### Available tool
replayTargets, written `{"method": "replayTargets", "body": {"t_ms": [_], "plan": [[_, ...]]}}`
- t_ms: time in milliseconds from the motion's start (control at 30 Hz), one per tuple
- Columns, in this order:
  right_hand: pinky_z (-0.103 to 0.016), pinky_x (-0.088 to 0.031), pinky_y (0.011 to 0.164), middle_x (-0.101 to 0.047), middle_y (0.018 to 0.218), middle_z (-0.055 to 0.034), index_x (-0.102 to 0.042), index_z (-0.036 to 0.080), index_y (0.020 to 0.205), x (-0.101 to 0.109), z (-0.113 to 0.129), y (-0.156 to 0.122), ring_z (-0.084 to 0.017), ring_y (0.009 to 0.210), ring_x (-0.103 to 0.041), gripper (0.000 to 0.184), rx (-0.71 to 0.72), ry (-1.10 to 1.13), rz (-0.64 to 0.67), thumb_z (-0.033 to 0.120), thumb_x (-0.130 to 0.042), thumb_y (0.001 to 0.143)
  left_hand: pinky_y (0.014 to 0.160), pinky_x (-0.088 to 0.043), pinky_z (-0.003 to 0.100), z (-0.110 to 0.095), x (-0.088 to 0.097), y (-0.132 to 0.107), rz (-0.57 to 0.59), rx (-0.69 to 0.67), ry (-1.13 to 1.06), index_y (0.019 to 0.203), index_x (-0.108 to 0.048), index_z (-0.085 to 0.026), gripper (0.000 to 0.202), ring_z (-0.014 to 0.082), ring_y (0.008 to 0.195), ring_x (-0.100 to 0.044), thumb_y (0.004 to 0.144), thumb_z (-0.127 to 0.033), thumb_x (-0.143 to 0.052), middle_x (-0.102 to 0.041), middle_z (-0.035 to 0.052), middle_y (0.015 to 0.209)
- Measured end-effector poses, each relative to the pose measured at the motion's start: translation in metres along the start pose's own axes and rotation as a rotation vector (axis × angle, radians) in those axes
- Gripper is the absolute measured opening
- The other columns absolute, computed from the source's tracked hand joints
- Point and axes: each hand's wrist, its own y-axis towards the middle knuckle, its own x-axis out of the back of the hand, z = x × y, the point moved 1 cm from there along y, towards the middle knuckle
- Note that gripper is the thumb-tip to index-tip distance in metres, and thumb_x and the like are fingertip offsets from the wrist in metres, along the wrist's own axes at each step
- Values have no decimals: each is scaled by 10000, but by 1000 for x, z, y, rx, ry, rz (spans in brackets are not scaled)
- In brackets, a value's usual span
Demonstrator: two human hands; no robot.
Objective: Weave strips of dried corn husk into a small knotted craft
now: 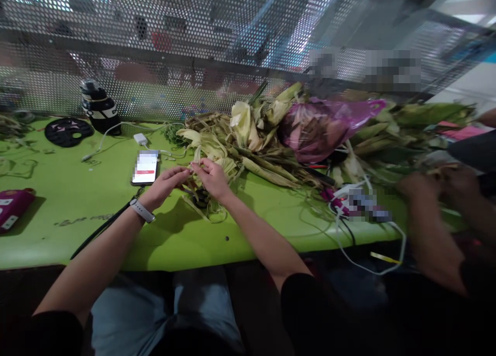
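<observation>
My left hand (167, 184) and my right hand (212, 178) meet over the green table (77, 227), both with fingers pinched on a pale strip of corn husk (194, 166). A grey watch sits on my left wrist. Loose husk strips (205, 209) and a small dark object lie under my hands. Just beyond them spreads a big pile of corn husks and leaves (248, 139).
A phone (145, 167) with a charger cable lies left of my hands. A pink plastic bag (321, 126) rests on the husks. A co-worker's hands (426, 183) work at the right. A perforated metal screen (174, 41) backs the table; dark items stand far left.
</observation>
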Motion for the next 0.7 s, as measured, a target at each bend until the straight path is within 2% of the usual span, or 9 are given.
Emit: {"method": "replayTargets", "body": {"t_ms": [133, 233, 300, 367, 433, 467, 500, 600, 700], "plan": [[-216, -397, 538, -609, 711, 5, -610, 179, 917, -3, -3, 2, -97, 567, -507, 359, -32, 90, 24, 511, -583, 785, 561, -480, 231, 5, -1, 1, 61, 65, 62, 869, -718, -155, 277, 102, 592, -573, 794, -417, -669, -673, 46, 755], [-220, -409, 551, -627, 774, -10, -616, 181, 945, -5, -8, 4, -104, 601, -524, 345, -21, 80, 67, 491, -574, 798, 485, -430, 215, 7, -2, 0, 155, 130, 56, 816, -704, -157, 293, 83, 524, -517, 779, -446, -678, -634, 27, 702], [-232, -411, 562, -620, 762, -8, -609, 189, 982, -4, -8, 3, -112, 601, -519, 348, 9, 26, 68, 494, -540, 830, 458, -402, 201, 6, -4, -1, 178, 137, 67, 752, -672, -154, 290, 68, 489, -490, 760, -443, -699, -599, 5, 648], [-256, -431, 633, -618, 801, -23, -595, 193, 1023, 1, -3, 1, -132, 670, -539, 350, 107, -88, -50, 490, -515, 857, 437, -371, 187, 4, -5, -1, 83, 96, 79, 717, -622, -156, 300, 61, 465, -483, 755, -442, -707, -573, -12, 594], [-282, -434, 748, -612, 888, -53, -586, 193, 1014, 8, 6, -3, -160, 804, -550, 336, 251, -235, -246, 486, -504, 873, 417, -336, 183, 1, -5, -1, -94, 21, 88, 729, -574, -166, 311, 60, 442, -481, 760, -447, -703, -567, -23, 561], [-292, -424, 787, -606, 908, -65, -591, 194, 952, 11, 11, -5, -172, 852, -544, 323, 293, -307, -297, 493, -491, 881, 408, -319, 185, 0, -5, -1, -178, -14, 93, 738, -553, -171, 316, 60, 428, -474, 765, -451, -698, -568, -25, 550], [-292, -416, 778, -595, 853, -58, -585, 197, 857, 12, 15, -7, -169, 817, -534, 332, 302, -357, -292, 503, -465, 894, 403, -305, 188, -2, -5, -1, -244, -44, 97, 742, -536, -175, 319, 59, 416, -462, 772, -453, -691, -568, -26, 541], [-278, -388, 692, -563, 729, -24, -558, 197, 707, 7, 20, -12, -147, 698, -499, 407, 257, -445, 0, 541, -451, 895, 403, -289, 201, -5, -3, -1, -339, -100, 79, 726, -513, -179, 310, 62, 414, -437, 795, -440, -665, -540, -33, 522], [-271, -390, 686, -597, 767, -24, -590, 189, 750, -1, 16, -12, -144, 717, -514, 389, 238, -385, 209, 551, -504, 863, 433, -314, 204, -7, 0, 0, -304, -101, -11, 734, -544, -170, 275, 60, 459, -434, 785, -405, -677, -512, -43, 565]]}}
